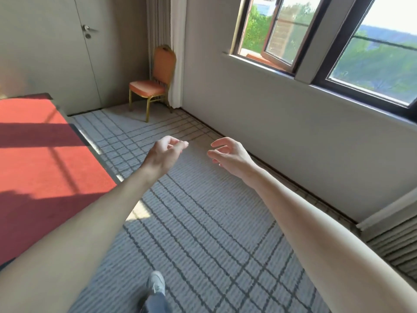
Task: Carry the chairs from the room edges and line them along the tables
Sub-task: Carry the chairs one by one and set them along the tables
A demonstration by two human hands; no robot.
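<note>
One chair (155, 84) stands on the floor (203, 222) in the far corner of the room. It has an orange seat, an orange back and thin gold legs. All the legs that show are on the floor, and the chair stands straight up. Its seat faces left, toward the door (45, 53). Its back is just beside the long pale curtain (178, 53) that hangs in the corner. It looks like the back touches the curtain, but the view is too far away to be sure.

Both arms reach out in front, above the floor and well apart from the chair. The left hand (163, 154) holds nothing. Its fingers are bent in a loose curl, and the thumb is near the fingertips. The right hand (230, 154) holds nothing too. Its fingers are spread a little and gently bent. The two hands are near each other but do not touch.

On the left is the bench (40, 159), covered with a red cloth. Sun and shadow lie in stripes across it. The chair is well apart from the far corner of the bench.

The floor has a gray carpet with dark crossing lines. A window (338, 41) is in the wall on the right, with green trees outside. One gray shoe (155, 283) shows at the bottom, on the carpet.
</note>
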